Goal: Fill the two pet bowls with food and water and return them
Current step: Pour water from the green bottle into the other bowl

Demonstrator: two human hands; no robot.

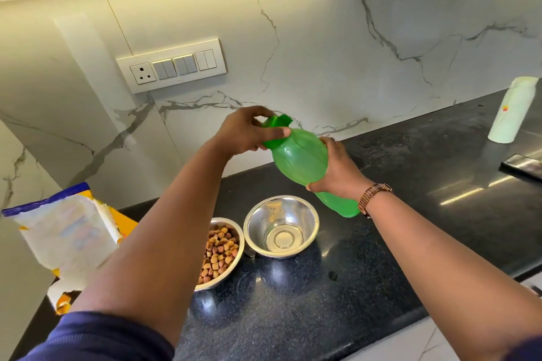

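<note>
Two steel bowls stand side by side on the black counter point(440, 214). The left bowl point(234, 261) holds brown kibble and is partly hidden by my left forearm. The right bowl point(281, 227) shows a bare shiny bottom; whether it holds water I cannot tell. Above them a green plastic bottle point(302, 161) is tilted, its cap end up and to the left. My right hand point(337, 170) grips the bottle's body. My left hand point(249, 132) pinches the green cap point(277, 123), whose flip lid stands raised.
A white and yellow pet food bag point(67, 234) stands open at the left end of the counter. A pale green paper roll point(513, 111) stands at the far right by the marble wall, with a dark phone point(522, 165) lying in front of it. A switch plate point(173, 66) is on the wall.
</note>
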